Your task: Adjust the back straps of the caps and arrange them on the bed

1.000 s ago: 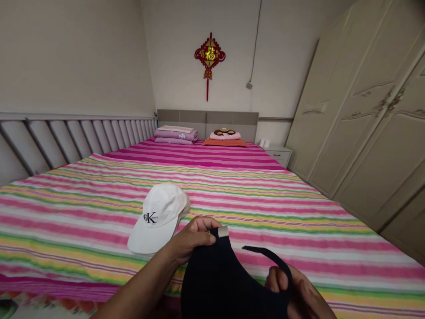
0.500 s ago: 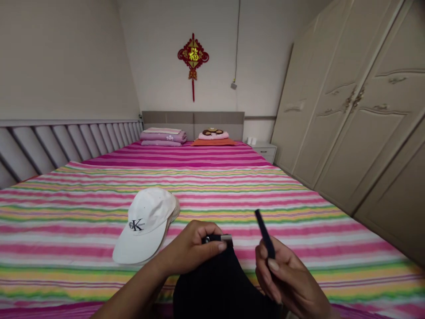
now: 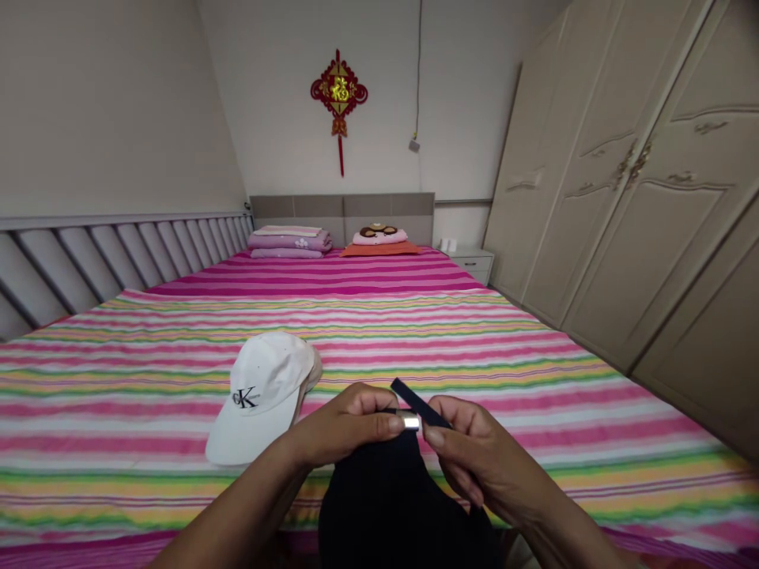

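Low in the middle of the head view is a black cloth item (image 3: 397, 506), perhaps a cap, partly cut off by the lower edge. My left hand (image 3: 356, 425) pinches a small silver metal buckle (image 3: 410, 422) at its top. A dark strap (image 3: 418, 403) is held between the thumb and fingers of my right hand (image 3: 466, 450), its free end pointing up and left just above the buckle. Whether strap and buckle touch I cannot tell. To the left, a white cap (image 3: 266, 391) with black lettering lies on the bed, apart from my hands.
A striped bedspread (image 3: 474, 340) covers the bed. Folded bedding (image 3: 290, 243) and a pink pillow-like bundle (image 3: 379, 236) lie by the headboard (image 3: 385, 207). A slatted rail (image 3: 148, 253) runs along the left, a wardrobe (image 3: 617, 237) along the right, beside a nightstand (image 3: 473, 262).
My right hand has moved left with the strap, bringing it close to the buckle. The strap now leans further left. My left hand keeps its grip on the buckle.
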`<control>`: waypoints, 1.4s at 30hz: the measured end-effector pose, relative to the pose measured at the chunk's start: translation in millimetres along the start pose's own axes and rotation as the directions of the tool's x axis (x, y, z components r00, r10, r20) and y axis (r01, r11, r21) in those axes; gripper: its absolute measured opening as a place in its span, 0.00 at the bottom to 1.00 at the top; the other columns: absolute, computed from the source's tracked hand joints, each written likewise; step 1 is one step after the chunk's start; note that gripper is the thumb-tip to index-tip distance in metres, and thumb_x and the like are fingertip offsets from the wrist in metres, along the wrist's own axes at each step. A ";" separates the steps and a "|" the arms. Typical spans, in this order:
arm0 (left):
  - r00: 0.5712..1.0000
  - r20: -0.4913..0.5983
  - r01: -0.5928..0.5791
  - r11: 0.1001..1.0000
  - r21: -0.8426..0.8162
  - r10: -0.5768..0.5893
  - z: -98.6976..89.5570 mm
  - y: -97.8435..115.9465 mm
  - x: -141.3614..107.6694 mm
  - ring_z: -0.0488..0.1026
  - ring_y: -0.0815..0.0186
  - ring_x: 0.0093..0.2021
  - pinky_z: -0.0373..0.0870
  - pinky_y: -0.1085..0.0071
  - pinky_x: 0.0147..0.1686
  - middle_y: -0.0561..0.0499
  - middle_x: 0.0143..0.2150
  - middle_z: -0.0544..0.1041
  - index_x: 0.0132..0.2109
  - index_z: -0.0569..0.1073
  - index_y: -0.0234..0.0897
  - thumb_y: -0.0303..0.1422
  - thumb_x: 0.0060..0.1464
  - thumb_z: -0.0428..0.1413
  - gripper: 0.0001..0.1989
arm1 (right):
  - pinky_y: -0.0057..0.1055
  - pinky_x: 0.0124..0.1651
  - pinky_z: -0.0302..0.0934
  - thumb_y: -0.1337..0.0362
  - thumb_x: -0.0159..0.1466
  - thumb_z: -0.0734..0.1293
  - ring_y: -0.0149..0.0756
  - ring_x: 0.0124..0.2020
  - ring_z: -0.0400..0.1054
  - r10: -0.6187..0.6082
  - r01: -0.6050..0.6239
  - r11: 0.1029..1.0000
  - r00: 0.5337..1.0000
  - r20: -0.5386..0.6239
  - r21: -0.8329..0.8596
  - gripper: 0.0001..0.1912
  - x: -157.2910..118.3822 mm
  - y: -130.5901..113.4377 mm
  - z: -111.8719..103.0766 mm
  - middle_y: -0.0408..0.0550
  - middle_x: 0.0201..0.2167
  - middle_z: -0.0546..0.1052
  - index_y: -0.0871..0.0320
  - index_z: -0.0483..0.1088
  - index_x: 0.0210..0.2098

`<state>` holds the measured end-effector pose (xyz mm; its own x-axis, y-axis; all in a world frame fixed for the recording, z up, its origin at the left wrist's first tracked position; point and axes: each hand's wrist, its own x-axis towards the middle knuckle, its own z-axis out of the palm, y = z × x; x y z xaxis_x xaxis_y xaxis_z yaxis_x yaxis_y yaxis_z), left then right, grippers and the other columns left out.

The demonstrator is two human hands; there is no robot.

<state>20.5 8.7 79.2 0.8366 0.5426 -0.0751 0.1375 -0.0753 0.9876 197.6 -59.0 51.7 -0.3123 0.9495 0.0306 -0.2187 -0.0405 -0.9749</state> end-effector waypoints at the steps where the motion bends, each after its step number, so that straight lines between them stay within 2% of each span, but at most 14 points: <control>1: 1.000 0.002 -0.006 1.000 0.020 0.006 -0.3 0.3 -0.1 0.50 0.75 0.20 0.44 0.75 0.19 0.57 0.20 0.58 0.31 0.69 0.33 0.43 0.47 0.53 0.15 | 0.17 0.10 0.38 0.54 0.55 0.65 0.18 0.06 0.44 0.011 -0.011 1.000 1.000 0.001 -0.014 0.15 2.0 -1.3 0.9 0.30 0.06 0.58 0.60 0.60 0.28; 5: 0.999 0.029 -0.026 0.995 0.097 0.023 -1.6 1.3 -0.7 0.50 0.75 0.20 0.47 0.75 0.20 0.57 0.20 0.59 0.29 0.70 0.34 0.43 0.47 0.52 0.15 | 0.18 0.10 0.36 0.53 0.54 0.66 0.17 0.06 0.43 0.054 -0.055 0.997 0.998 -0.022 -0.058 0.16 7.9 -5.8 5.7 0.31 0.07 0.59 0.61 0.61 0.26; 7: 0.998 0.031 -0.066 0.991 0.117 0.062 -0.8 1.9 -1.0 0.52 0.74 0.22 0.49 0.76 0.22 0.57 0.21 0.60 0.29 0.69 0.34 0.42 0.46 0.54 0.14 | 0.18 0.10 0.36 0.54 0.53 0.66 0.17 0.06 0.43 0.086 -0.086 0.996 0.996 -0.016 -0.028 0.15 9.3 -7.2 8.9 0.32 0.06 0.59 0.61 0.62 0.25; 10: 0.981 -0.072 -0.168 0.976 0.141 0.179 4.0 1.2 -1.7 0.58 0.73 0.25 0.54 0.77 0.25 0.56 0.25 0.64 0.31 0.68 0.34 0.37 0.39 0.60 0.13 | 0.19 0.10 0.36 0.57 0.55 0.65 0.18 0.06 0.42 0.084 -0.085 0.987 0.996 0.013 0.134 0.14 10.5 -6.3 13.2 0.32 0.05 0.57 0.61 0.61 0.23; 14: 0.908 -0.301 -0.260 0.955 0.146 0.293 14.7 -4.7 -3.6 0.65 0.68 0.32 0.60 0.74 0.32 0.52 0.31 0.69 0.36 0.67 0.35 0.33 0.38 0.61 0.15 | 0.18 0.10 0.36 0.58 0.56 0.65 0.17 0.06 0.41 0.056 -0.042 0.964 0.997 -0.046 0.263 0.14 13.1 -0.5 18.3 0.32 0.06 0.57 0.60 0.60 0.21; 17: 0.830 -0.422 -0.266 0.925 0.272 0.363 20.1 -9.5 -6.8 0.67 0.65 0.34 0.62 0.72 0.35 0.50 0.32 0.71 0.36 0.69 0.35 0.31 0.40 0.59 0.12 | 0.18 0.10 0.36 0.58 0.56 0.65 0.17 0.07 0.40 0.039 -0.014 0.962 0.996 -0.085 0.272 0.14 15.4 2.9 23.6 0.32 0.07 0.57 0.60 0.59 0.21; 19: 0.784 -0.460 -0.251 0.890 0.380 0.418 20.8 -10.2 -9.9 0.68 0.66 0.33 0.62 0.72 0.34 0.50 0.31 0.72 0.35 0.70 0.35 0.31 0.41 0.58 0.10 | 0.18 0.10 0.36 0.57 0.56 0.65 0.17 0.07 0.41 0.033 -0.006 0.962 0.995 -0.094 0.272 0.14 16.5 3.8 27.6 0.32 0.07 0.57 0.59 0.59 0.22; 22: 0.756 -0.453 -0.223 0.836 0.501 0.473 18.5 -6.9 -15.5 0.68 0.66 0.31 0.61 0.72 0.32 0.50 0.29 0.73 0.33 0.70 0.36 0.31 0.42 0.57 0.08 | 0.18 0.11 0.36 0.57 0.56 0.65 0.17 0.07 0.41 0.031 -0.004 0.963 0.995 -0.095 0.270 0.15 17.6 4.2 32.9 0.32 0.07 0.57 0.59 0.59 0.22; 26: 0.772 -0.380 -0.211 0.770 0.602 0.509 14.2 -2.4 -23.7 0.67 0.67 0.31 0.61 0.73 0.32 0.51 0.29 0.73 0.34 0.70 0.36 0.28 0.42 0.56 0.07 | 0.17 0.12 0.39 0.56 0.55 0.66 0.17 0.08 0.42 0.024 -0.003 0.966 0.997 -0.079 0.257 0.15 19.2 5.2 37.3 0.32 0.07 0.57 0.60 0.59 0.22; 28: 0.785 -0.361 -0.211 0.766 0.607 0.503 13.0 -3.4 -26.9 0.67 0.68 0.30 0.61 0.74 0.32 0.52 0.29 0.72 0.34 0.69 0.37 0.27 0.42 0.56 0.08 | 0.17 0.12 0.40 0.56 0.55 0.66 0.17 0.08 0.42 0.038 -0.019 0.963 0.997 -0.067 0.270 0.15 20.0 6.2 38.8 0.32 0.07 0.57 0.60 0.59 0.22; 32: 0.810 -0.404 -0.201 0.848 0.490 0.425 12.9 -13.0 -28.6 0.66 0.69 0.29 0.61 0.75 0.29 0.53 0.28 0.71 0.34 0.68 0.36 0.27 0.41 0.57 0.09 | 0.18 0.11 0.41 0.55 0.55 0.65 0.18 0.08 0.42 0.061 -0.051 0.947 0.998 -0.023 0.317 0.15 21.5 8.8 42.2 0.31 0.07 0.57 0.59 0.59 0.23; 37: 0.729 -0.531 -0.297 0.898 0.324 0.432 14.7 -25.9 -26.5 0.67 0.67 0.31 0.61 0.73 0.33 0.52 0.29 0.72 0.32 0.72 0.36 0.31 0.39 0.60 0.09 | 0.18 0.12 0.41 0.55 0.55 0.65 0.18 0.08 0.43 0.041 -0.026 0.963 0.998 -0.051 0.269 0.15 23.4 12.6 47.7 0.31 0.08 0.57 0.60 0.60 0.24; 39: 0.743 -0.565 -0.357 0.926 0.120 0.359 15.3 -29.1 -25.9 0.67 0.68 0.30 0.61 0.73 0.32 0.52 0.28 0.72 0.31 0.73 0.36 0.32 0.38 0.61 0.09 | 0.18 0.12 0.41 0.53 0.56 0.64 0.18 0.08 0.43 0.026 -0.007 0.968 0.997 -0.071 0.252 0.15 23.2 13.5 48.2 0.32 0.08 0.57 0.60 0.61 0.25; 42: 0.817 -0.554 -0.377 0.873 -0.309 0.157 15.8 -33.6 -23.9 0.67 0.71 0.26 0.61 0.75 0.29 0.53 0.26 0.73 0.31 0.74 0.35 0.33 0.36 0.62 0.11 | 0.18 0.13 0.42 0.52 0.58 0.62 0.19 0.08 0.44 0.008 0.021 0.967 0.994 -0.111 0.254 0.16 20.8 12.7 45.7 0.34 0.07 0.58 0.60 0.63 0.24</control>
<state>4.3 -15.0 45.6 0.4113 0.8956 0.1696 -0.3596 -0.0115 0.9330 146.1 -54.1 50.1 -0.2093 0.9779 -0.0019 -0.4528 -0.0986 -0.8861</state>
